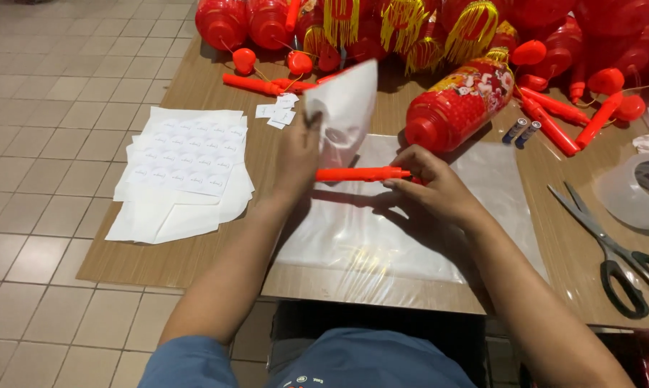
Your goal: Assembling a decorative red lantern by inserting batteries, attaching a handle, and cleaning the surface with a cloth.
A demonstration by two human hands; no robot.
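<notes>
My left hand (298, 159) holds up a clear plastic bag (347, 108) by its edge, the bag standing open above the table. My right hand (434, 188) grips a red plastic stick (357, 174) and holds it level, its left end at the bag's lower part. Both hands hover over a stack of clear plastic bags (411, 244) lying flat on the brown table (195, 244). A red lantern (459, 103) with colourful print lies on its side just behind my right hand.
White sticker sheets (184, 169) lie at the left. Several red lanterns with yellow tassels (382, 25) and red sticks (554, 126) crowd the far edge. Two batteries (521, 131), black-handled scissors (612, 248) and a tape roll (641, 190) sit at the right. Tiled floor (44, 144) lies beyond.
</notes>
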